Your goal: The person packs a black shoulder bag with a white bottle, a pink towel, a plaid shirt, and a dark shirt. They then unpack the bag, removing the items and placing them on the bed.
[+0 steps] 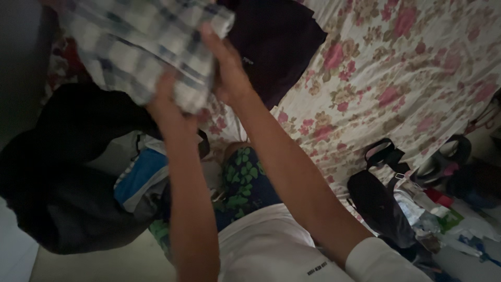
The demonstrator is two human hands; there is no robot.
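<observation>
Both hands' grip [198,78] around folded checked cloth [141,44].

Both bare forearms reach up and away from the body, running almost side by side. The left hand [168,107] is lower, its fingers curled shut in a grip, knuckles toward the camera. The right hand [225,68] sits just above and beside it, fingers stretched long and pressed flat, its wrist slightly bent.
</observation>
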